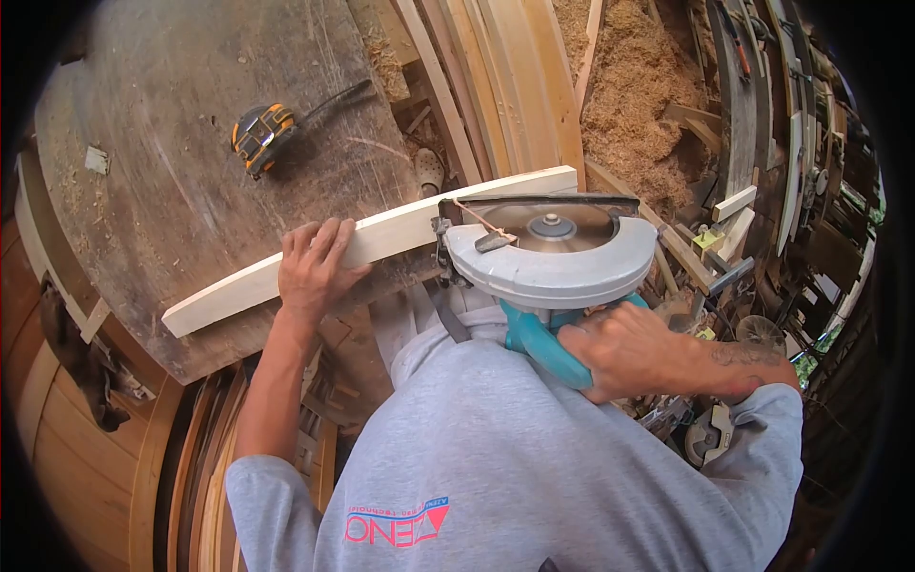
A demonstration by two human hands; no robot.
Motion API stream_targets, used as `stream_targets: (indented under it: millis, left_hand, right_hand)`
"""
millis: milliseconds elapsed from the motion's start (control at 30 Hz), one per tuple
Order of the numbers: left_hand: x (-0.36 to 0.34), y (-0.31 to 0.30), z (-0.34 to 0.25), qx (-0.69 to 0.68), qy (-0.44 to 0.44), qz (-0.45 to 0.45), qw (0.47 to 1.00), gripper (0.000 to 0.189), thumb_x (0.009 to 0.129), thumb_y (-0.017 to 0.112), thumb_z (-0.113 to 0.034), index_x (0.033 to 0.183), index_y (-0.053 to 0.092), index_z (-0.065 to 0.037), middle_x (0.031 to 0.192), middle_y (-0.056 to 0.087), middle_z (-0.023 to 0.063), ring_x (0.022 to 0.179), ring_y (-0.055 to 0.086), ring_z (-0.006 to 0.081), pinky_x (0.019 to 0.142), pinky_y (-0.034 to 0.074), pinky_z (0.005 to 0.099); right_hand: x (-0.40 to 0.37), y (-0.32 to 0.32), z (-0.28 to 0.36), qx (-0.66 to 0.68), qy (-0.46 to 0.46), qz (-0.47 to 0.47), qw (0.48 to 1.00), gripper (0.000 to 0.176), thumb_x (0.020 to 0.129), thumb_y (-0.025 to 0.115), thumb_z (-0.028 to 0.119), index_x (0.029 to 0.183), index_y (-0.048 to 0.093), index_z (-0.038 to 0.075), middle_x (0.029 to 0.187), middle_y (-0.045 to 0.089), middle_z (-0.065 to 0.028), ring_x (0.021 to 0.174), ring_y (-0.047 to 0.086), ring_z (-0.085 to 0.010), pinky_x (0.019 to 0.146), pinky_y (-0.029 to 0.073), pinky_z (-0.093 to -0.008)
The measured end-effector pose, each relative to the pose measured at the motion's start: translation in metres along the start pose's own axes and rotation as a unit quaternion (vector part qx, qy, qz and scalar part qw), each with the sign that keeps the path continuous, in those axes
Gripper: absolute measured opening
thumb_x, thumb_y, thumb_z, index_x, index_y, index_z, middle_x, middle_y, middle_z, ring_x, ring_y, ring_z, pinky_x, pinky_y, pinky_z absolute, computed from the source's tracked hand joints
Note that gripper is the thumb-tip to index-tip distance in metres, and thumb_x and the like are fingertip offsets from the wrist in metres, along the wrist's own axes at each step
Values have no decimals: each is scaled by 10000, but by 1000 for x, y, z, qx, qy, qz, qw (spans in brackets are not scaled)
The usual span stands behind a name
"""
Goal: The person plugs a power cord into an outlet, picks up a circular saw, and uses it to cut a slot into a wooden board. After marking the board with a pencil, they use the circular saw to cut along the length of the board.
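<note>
A pale wooden board (381,235) lies across the near edge of the worn workbench (191,95), its right end sticking out past the bench. My left hand (317,269) grips the board near its middle, fingers over the far edge and thumb on the near side. In my right hand (615,348) is the teal handle of a circular saw (553,272). The saw's grey guard and round blade (553,226) are at the board's right part, and the blade looks blurred. Where the blade meets the wood is hidden by the saw.
A black and orange tape measure (262,138) rests on the bench. Long planks (515,86) stand beyond it, beside a heap of shavings (629,114). Offcuts (734,205) and another tool (708,434) lie at the right. A shoe (429,170) shows beyond the board.
</note>
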State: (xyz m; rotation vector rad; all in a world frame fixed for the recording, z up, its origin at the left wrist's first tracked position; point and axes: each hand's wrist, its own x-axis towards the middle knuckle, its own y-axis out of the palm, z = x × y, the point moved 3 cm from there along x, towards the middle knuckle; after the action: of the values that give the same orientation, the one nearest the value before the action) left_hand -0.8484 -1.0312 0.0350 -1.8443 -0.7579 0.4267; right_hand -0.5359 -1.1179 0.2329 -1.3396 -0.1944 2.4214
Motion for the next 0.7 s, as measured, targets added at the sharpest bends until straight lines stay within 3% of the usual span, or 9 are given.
stream_targets:
  millis: [700]
  left_hand:
    - [-1, 2, 0, 2, 3, -4, 1000, 824, 485, 904, -286, 1250, 639, -127, 1184, 623, 18, 1021, 587, 251, 869, 457, 407]
  right_hand:
    - [1, 1, -1, 8, 0, 12, 1000, 227, 715, 673, 157, 860, 608, -5, 676, 671, -208, 592, 677, -395, 556, 538, -502]
